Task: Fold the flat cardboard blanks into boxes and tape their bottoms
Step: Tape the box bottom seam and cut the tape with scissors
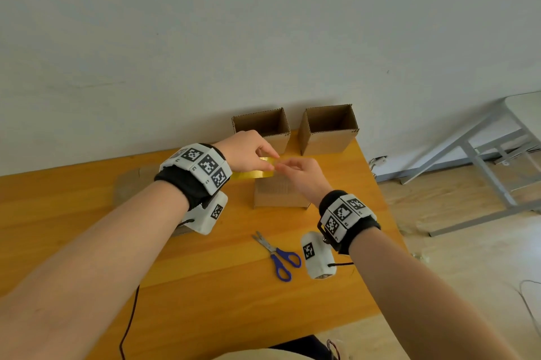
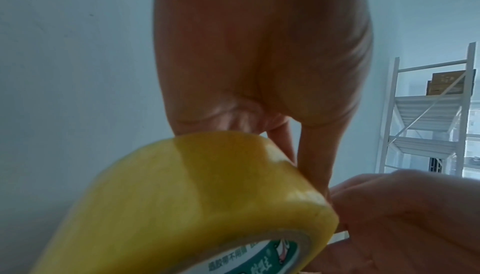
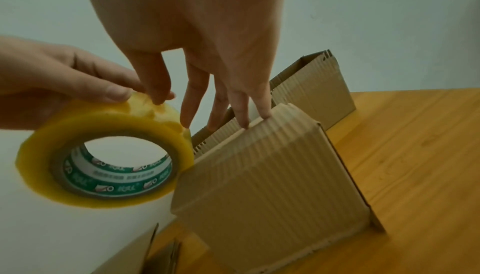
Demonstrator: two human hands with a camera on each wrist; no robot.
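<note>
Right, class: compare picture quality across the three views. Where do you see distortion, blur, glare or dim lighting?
Head view: evenly lit and sharp, but the wide lens bows the table edge and stretches both forearms. Left wrist view: dim and bluish, the left hand close and soft, a pale sheen on the tape roll. Right wrist view: dull, greenish, the right hand looms large; the box ribs stay readable.

The tape roll (image 2: 182, 206) is cut off by the lower edge.

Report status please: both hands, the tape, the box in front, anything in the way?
Left hand grips tape roll. Right hand picks at tape end on the roll. Box flaps-up under hands, untaped. Scissors lie nearer, not in the way.
</note>
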